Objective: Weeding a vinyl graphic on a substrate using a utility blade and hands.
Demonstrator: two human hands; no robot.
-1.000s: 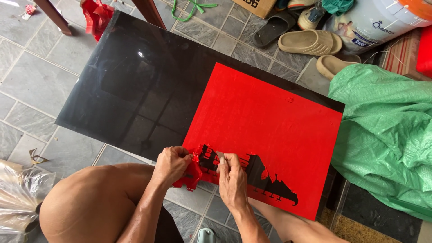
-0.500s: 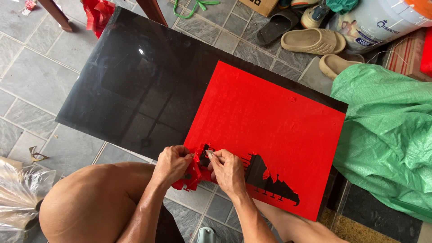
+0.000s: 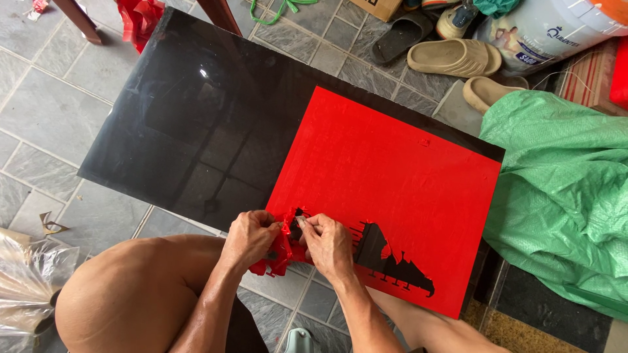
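Note:
A glossy black panel (image 3: 196, 124) lies flat on the tiled floor. A red vinyl sheet (image 3: 392, 176) covers its right part, with a jagged black shape (image 3: 392, 261) showing near the lower edge where red film is gone. My left hand (image 3: 248, 238) grips a crumpled wad of peeled red film (image 3: 278, 252) at the sheet's lower left corner. My right hand (image 3: 330, 245) pinches the film's edge right beside it, thumb and fingers closed on the strip.
A green woven tarp (image 3: 562, 196) lies at the right. Beige slippers (image 3: 454, 59), a dark sandal and a white bucket (image 3: 549, 26) sit beyond the panel. Clear plastic wrap (image 3: 23, 281) is at the lower left. My bare knee (image 3: 131, 294) is below the panel.
Both hands have shifted slightly left along the sheet's lower edge, and the wad of peeled film has bunched up more between them.

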